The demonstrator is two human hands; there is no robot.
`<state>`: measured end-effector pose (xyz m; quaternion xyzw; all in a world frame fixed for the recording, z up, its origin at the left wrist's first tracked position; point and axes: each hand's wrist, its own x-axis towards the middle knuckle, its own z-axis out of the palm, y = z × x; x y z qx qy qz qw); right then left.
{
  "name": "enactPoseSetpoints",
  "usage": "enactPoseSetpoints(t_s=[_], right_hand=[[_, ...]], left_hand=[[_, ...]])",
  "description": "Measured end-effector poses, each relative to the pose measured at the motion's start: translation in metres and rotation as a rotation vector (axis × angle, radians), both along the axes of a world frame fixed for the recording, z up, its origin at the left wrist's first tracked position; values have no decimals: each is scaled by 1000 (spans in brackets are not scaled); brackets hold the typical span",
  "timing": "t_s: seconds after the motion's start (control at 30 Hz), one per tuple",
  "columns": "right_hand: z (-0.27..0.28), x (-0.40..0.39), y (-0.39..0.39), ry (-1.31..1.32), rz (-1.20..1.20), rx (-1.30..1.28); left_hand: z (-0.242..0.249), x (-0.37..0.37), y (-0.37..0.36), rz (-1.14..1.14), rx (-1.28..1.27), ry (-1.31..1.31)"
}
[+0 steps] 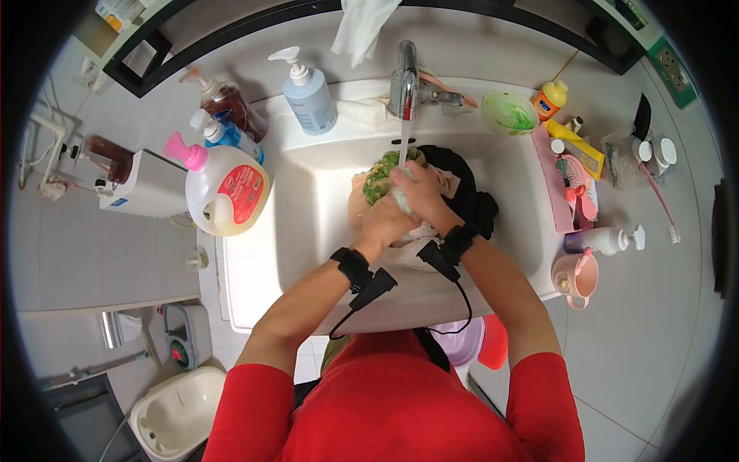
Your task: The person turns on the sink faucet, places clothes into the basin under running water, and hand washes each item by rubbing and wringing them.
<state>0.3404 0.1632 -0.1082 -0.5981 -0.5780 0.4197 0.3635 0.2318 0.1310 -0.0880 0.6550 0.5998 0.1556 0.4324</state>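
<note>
Both hands are together over the sink [296,192], in the water running from the faucet [405,77]. My right hand [422,192] is closed around a bunched pale wet cloth [402,202]. Against the same cloth, lower and to the left, my left hand [385,225] is closed, its fingers partly hidden. Beneath and around them lie a green patterned cloth [379,179], a beige cloth [358,206] and a black cloth [460,181]. White fabric [412,256] shows below my wrists.
On the left stand a large detergent bottle [227,196] and a blue pump bottle [309,100]. A green bowl [509,113], a pink tray [548,181] with small items, and a pink cup [576,277] line the right side. Black cables hang from my wristbands.
</note>
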Motion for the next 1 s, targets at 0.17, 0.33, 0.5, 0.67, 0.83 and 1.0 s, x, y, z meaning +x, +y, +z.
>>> enactPoseSetpoints(t_s=[0.17, 0.33, 0.5, 0.67, 0.83, 1.0], right_hand=[[-17, -3, 5, -72, -7, 83], [6, 7, -4, 91, 45, 86], [-23, 42, -8, -66, -50, 302], [11, 56, -22, 80, -214, 86], [19, 78, -22, 236, -284, 22], [51, 78, -25, 309, -394, 300]], left_hand=[[-3, 1, -1, -34, 111, 110], [-14, -16, 12, 26, 366, -17], [4, -43, 25, 174, -285, -487], [-9, -55, 24, 666, -224, -650], [-1, -64, 33, 732, -10, -384], [28, -46, 25, 678, 646, -334]])
